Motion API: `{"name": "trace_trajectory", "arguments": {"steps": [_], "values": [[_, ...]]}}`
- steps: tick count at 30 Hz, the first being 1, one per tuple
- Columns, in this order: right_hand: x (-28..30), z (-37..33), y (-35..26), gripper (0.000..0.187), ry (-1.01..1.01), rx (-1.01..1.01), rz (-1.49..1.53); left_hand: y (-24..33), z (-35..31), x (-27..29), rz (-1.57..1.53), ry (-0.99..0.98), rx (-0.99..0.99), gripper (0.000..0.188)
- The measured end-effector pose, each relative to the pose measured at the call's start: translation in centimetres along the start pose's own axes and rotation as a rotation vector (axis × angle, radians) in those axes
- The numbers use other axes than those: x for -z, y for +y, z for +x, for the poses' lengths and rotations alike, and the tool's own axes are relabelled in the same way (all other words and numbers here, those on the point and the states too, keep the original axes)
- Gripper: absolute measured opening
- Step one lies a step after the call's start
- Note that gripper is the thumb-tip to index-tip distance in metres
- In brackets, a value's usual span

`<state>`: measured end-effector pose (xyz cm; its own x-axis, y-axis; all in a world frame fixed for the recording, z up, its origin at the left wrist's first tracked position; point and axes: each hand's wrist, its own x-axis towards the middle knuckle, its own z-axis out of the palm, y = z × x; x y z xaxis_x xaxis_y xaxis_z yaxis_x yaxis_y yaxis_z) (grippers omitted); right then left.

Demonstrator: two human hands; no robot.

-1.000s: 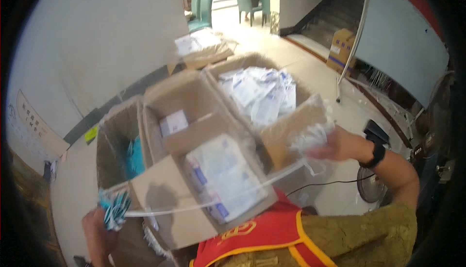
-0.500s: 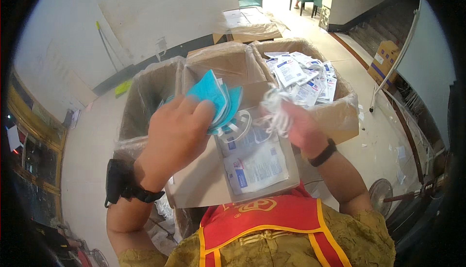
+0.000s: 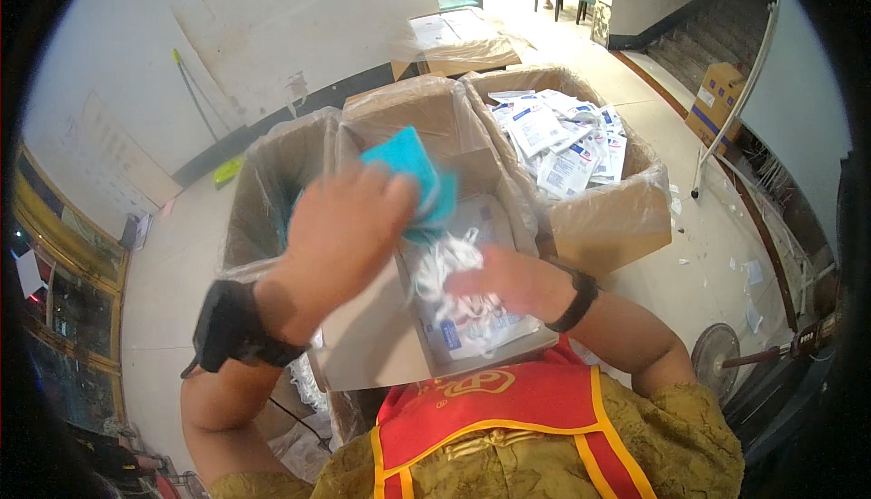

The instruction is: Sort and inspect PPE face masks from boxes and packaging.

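My left hand (image 3: 349, 227) is closed around a stack of teal face masks (image 3: 404, 159), held above the open cardboard box in front of me. Just right of it, my right hand (image 3: 508, 279) grips a bunch of white elastic cords (image 3: 445, 263), smeared by motion. Whether these cords join the masks I cannot tell. Beneath both hands, white sealed packets (image 3: 454, 340) with blue print lie in the small cardboard box (image 3: 363, 345). The cords and my hands hide part of them.
A plastic-lined carton (image 3: 608, 227) heaped with white packets (image 3: 572, 150) stands at the right. Two more lined cartons are behind the small box, one at the left (image 3: 277, 163) and one in the middle (image 3: 390, 104). A round fan (image 3: 715, 358) stands at the lower right.
My right hand has moved left and down with the white cords, from beside the small box to over its packets. My left hand has shifted slightly right, still holding the masks.
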<state>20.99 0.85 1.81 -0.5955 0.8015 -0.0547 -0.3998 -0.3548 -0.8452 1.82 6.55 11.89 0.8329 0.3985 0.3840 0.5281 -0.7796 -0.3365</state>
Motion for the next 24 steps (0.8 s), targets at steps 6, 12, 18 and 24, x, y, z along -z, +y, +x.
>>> {"name": "trace_trajectory", "arguments": {"steps": [6, 12, 18, 24], "values": [[-1.1, -2.4, -2.2, 0.030, -0.107, -0.003, -0.311, -0.2, 0.0, -1.7, -0.148, -0.104, 0.142, 0.028], [-1.0, -2.0, -4.5, 0.022, 0.125, 0.592, -0.753, 3.7, -0.6, -3.1, -0.472, -0.278, 0.156, 0.021], [-1.5, -3.9, -6.6, 0.024, 0.203, 0.457, -2.123, 4.3, -1.1, -2.7, -0.406, -0.542, 0.182, 0.028], [-4.1, -6.2, -5.1, 0.028, -0.330, -0.200, -1.850, 5.7, -5.6, -0.4, -0.764, -0.537, -0.210, 0.032]]}}
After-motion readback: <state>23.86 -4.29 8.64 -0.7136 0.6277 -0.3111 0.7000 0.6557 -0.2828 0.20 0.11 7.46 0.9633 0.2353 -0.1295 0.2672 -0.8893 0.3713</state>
